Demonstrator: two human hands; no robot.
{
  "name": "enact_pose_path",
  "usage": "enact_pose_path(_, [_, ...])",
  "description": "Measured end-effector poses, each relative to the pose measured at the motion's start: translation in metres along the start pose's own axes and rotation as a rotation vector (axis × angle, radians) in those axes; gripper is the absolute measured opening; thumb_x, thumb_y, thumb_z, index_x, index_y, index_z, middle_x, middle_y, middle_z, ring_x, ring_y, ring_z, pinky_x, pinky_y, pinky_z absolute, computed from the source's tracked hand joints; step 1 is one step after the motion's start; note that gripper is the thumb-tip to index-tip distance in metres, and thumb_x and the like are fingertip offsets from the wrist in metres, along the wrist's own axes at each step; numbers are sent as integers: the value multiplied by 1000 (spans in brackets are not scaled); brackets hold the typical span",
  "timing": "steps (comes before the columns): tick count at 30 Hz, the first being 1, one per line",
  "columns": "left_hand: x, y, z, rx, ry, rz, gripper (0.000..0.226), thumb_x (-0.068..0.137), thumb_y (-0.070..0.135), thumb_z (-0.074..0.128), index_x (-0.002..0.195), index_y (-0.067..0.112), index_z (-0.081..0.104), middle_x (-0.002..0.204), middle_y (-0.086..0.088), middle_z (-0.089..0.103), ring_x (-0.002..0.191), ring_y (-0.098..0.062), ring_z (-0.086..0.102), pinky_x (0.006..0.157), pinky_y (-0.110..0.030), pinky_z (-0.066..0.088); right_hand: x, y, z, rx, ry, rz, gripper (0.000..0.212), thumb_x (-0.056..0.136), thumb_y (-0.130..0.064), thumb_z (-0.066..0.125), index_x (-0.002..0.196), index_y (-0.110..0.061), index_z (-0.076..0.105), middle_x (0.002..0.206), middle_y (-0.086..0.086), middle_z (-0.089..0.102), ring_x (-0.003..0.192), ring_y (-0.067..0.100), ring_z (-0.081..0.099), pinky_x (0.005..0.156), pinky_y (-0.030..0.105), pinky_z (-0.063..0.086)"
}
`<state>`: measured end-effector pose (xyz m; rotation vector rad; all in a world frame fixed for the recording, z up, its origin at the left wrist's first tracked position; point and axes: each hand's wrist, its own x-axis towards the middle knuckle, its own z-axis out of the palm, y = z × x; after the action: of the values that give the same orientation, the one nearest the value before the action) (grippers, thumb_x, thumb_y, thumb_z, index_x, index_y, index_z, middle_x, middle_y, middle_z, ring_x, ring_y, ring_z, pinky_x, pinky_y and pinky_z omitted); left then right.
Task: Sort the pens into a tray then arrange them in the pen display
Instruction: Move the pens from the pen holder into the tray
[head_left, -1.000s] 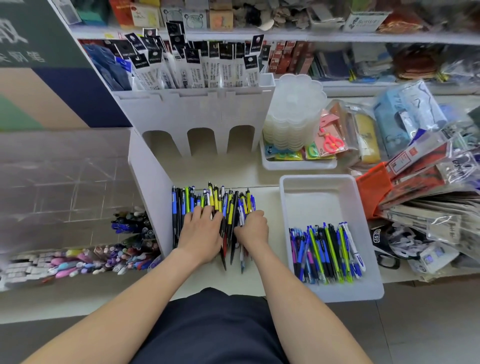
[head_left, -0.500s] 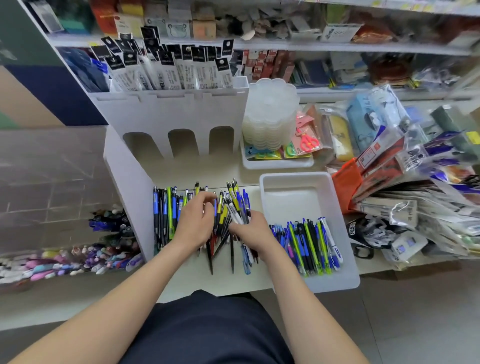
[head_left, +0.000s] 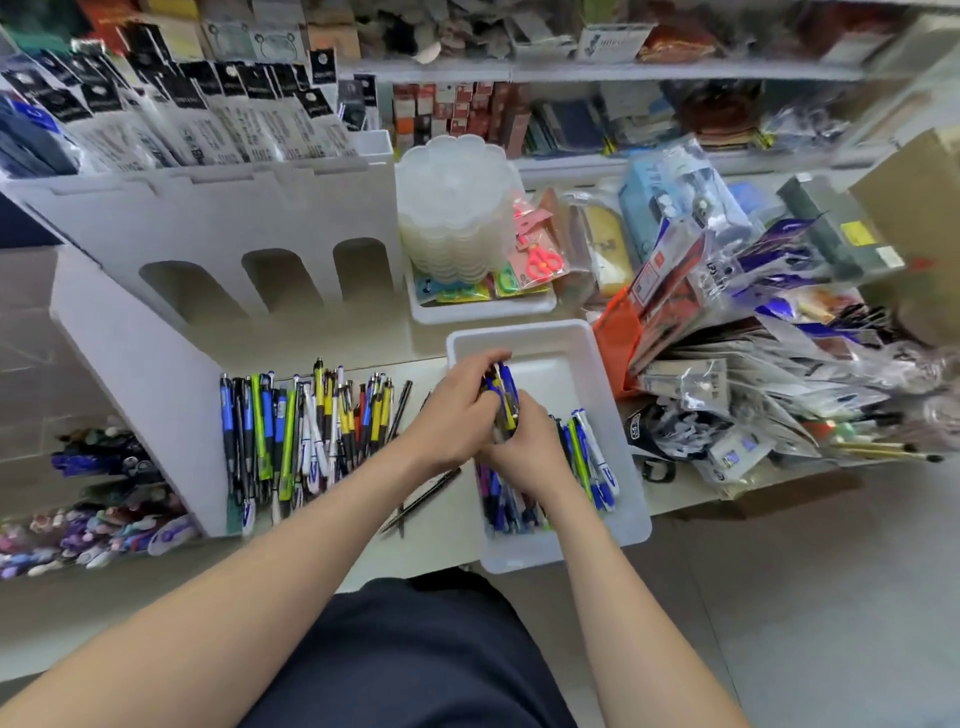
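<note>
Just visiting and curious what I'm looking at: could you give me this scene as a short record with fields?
Left hand: holds bundle of pens over white tray
Right hand: grips the same bundle
Tray contents: more pens at near end
Counter: loose pens in a row, left of tray
Stage: sorting into tray

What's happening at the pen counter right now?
A person's left hand and right hand together grip a bundle of pens over the white tray, which already holds a row of pens at its near end. A larger pile of pens lies on the counter to the left.
</note>
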<state>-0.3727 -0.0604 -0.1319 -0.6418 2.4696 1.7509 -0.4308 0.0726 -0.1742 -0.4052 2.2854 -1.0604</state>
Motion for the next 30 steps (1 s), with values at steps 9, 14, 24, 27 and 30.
enact_pose_path(9, [14, -33, 46, 289, -207, -34, 82, 90, -5, 59, 164, 5, 27, 166, -15, 31, 156, -26, 31, 119, -18, 20, -13, 55, 17, -60, 111, -20, 44, 80, -23, 75, 120, -20, 58, 111, -4, 60, 106, 18, 59, 78, 23, 46])
enact_pose_path(14, [14, -57, 58, 506, -334, -39, 68, 89, 0, 60, 154, 7, 45, 150, -15, 49, 140, -33, 48, 118, -38, 38, -20, 77, 10, -206, 69, -38, 74, 86, -39, 79, 150, -20, 49, 135, 0, 62, 128, 21, 53, 106, 34, 45])
enact_pose_path(24, [11, -64, 70, 739, -219, 25, 70, 94, 11, 53, 161, 19, 35, 167, -5, 35, 155, -29, 31, 129, -58, 12, -28, 113, -15, -309, 86, -10, 79, 87, -66, 74, 153, -29, 50, 130, -3, 49, 113, 20, 58, 89, 41, 54])
enact_pose_path(27, [10, -68, 71, 742, -204, 47, 67, 94, 11, 51, 160, 19, 38, 163, -3, 41, 153, -27, 34, 129, -58, 14, -30, 117, -16, -333, 125, -49, 77, 89, -71, 68, 150, -26, 52, 126, -3, 53, 106, 21, 61, 84, 43, 55])
enact_pose_path(30, [8, -68, 74, 716, -182, 63, 68, 95, 11, 49, 161, 18, 36, 161, -1, 45, 151, -26, 36, 129, -57, 13, -31, 120, -15, -333, 200, -109, 73, 88, -72, 67, 141, -22, 60, 108, -2, 62, 92, 21, 64, 76, 43, 56])
